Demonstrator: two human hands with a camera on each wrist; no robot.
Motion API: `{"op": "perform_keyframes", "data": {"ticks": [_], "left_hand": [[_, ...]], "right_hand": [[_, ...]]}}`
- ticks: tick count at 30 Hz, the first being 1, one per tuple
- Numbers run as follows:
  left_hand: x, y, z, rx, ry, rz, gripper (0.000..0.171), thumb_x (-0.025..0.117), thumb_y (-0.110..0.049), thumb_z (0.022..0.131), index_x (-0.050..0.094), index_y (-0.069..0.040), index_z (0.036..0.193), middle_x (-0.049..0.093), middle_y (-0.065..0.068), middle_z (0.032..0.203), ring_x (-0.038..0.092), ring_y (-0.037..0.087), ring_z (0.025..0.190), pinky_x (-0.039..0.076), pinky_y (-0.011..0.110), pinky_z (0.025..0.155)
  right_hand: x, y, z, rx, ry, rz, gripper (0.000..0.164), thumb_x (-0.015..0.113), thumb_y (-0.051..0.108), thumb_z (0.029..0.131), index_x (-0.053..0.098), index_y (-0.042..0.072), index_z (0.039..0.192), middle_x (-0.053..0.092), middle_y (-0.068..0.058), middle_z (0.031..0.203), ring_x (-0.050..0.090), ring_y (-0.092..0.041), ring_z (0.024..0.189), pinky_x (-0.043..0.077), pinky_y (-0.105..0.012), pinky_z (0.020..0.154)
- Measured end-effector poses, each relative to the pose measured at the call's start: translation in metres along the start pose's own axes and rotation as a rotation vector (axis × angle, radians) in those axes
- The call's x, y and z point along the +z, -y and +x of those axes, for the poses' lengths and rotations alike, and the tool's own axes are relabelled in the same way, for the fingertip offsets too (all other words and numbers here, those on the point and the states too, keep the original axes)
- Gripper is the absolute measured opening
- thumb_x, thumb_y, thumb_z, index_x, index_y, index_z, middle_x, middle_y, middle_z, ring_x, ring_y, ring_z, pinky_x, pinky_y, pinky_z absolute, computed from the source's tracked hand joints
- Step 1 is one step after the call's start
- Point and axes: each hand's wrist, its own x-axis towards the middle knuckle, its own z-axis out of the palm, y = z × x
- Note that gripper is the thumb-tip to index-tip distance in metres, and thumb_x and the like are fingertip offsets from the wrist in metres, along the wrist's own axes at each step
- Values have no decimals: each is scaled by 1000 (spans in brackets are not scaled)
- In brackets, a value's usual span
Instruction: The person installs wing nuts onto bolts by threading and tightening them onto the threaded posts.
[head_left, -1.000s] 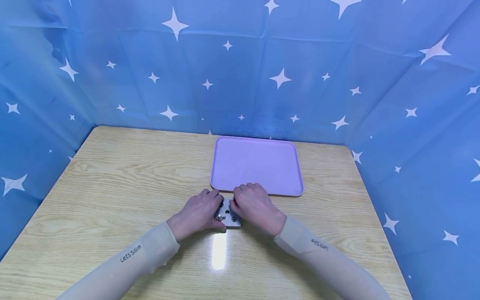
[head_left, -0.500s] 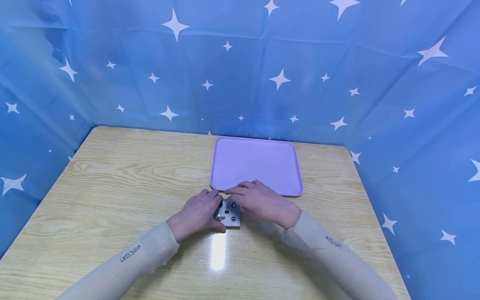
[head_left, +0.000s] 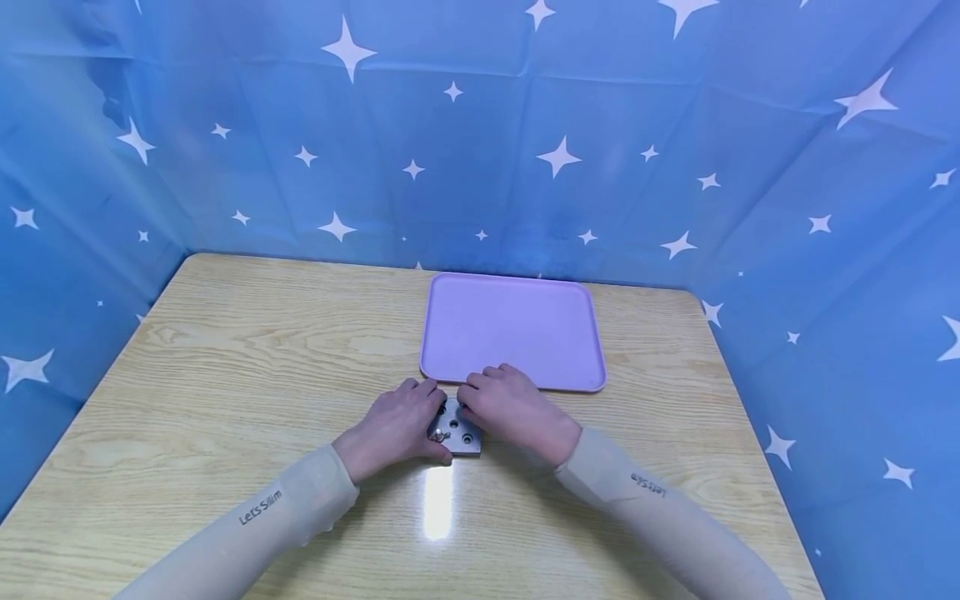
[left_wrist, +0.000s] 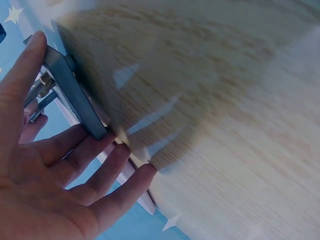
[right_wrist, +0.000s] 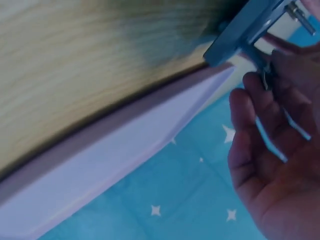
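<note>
A square grey metal plate [head_left: 459, 442] with several holes lies on the table between my hands. My left hand [head_left: 393, 425] grips its left side, thumb at the near edge and fingers at the far edge. Threaded bolts [left_wrist: 41, 100] stick up from the plate in the left wrist view. One near the plate's left edge carries a small winged metal piece [head_left: 440, 435]. Over the far right corner, my right hand [head_left: 513, 412] pinches what looks like a wing nut [right_wrist: 267, 79] on a bolt [right_wrist: 255, 56]. My right fingers hide that corner in the head view.
A lilac tray [head_left: 517, 329] lies just beyond the plate, near the table's back edge. The wooden table [head_left: 262, 350] extends to both sides. A blue star-patterned cloth [head_left: 480, 125] hangs behind and beside it.
Half a second ago my right fingers were straighter and spread, showing the far right bolt; now they are curled in on it again. My left hand and the plate have stayed put.
</note>
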Motion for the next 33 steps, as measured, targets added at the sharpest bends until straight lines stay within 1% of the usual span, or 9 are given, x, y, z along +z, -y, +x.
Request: {"op": "perform_keyframes", "data": {"ticks": [9,15,18,22,24,26,28,30,33], "left_hand": [[0,1,0,0,-10,3,71,82,-65,55,61,-11,96,51,-3,87,49,18,79,42,30,54],[0,1,1,-2,-10,1,70,82,-65,55,61,-12,95,51,-3,87,50,18,79,42,30,54],[0,1,1,2,-9,4,71,81,-65,55,61,-11,96,51,-3,87,50,18,79,42,30,55],[0,1,1,11,-15,15,72,80,-67,56,61,-10,97,52,-2,88,50,18,79,43,31,55],[1,1,0,13,-20,17,72,80,-67,56,61,-11,97,52,-2,88,50,18,79,43,30,54],[1,1,1,12,-23,17,72,81,-66,56,62,-11,97,52,-3,88,50,18,79,42,30,54],[1,1,1,8,-19,14,72,81,-66,56,62,-11,98,52,-3,88,49,17,79,41,29,53],[0,2,1,5,-12,12,72,81,-66,56,62,-11,99,51,-3,88,49,18,79,41,29,53],[0,2,1,8,-13,12,70,81,-66,56,61,-12,96,51,-3,88,49,18,79,41,29,53]], "right_hand": [[0,15,4,256,8,151,20,68,20,89,61,10,72,52,2,63,47,-12,53,43,-31,49],[1,18,4,289,-4,148,21,68,19,88,60,10,70,52,2,61,46,-11,52,42,-31,48],[0,16,3,284,12,125,24,67,27,90,61,11,72,52,3,62,46,-11,52,40,-30,46],[-8,7,0,194,46,75,28,64,40,90,66,12,91,60,1,78,55,-15,65,46,-32,57],[-13,0,-2,99,72,66,29,67,38,89,67,15,106,64,1,96,59,-17,83,49,-35,70],[-17,-7,-4,-10,102,65,34,70,31,87,65,18,119,63,3,115,58,-18,102,47,-39,82],[-18,-12,-6,-101,129,61,38,73,24,86,64,21,123,60,5,125,54,-18,114,45,-40,88],[-16,-15,-7,-155,135,41,37,73,20,86,65,22,122,60,7,127,53,-17,116,45,-39,88],[-12,-15,-6,-163,118,-2,27,71,19,87,68,23,114,64,9,118,55,-16,109,45,-37,85]]}}
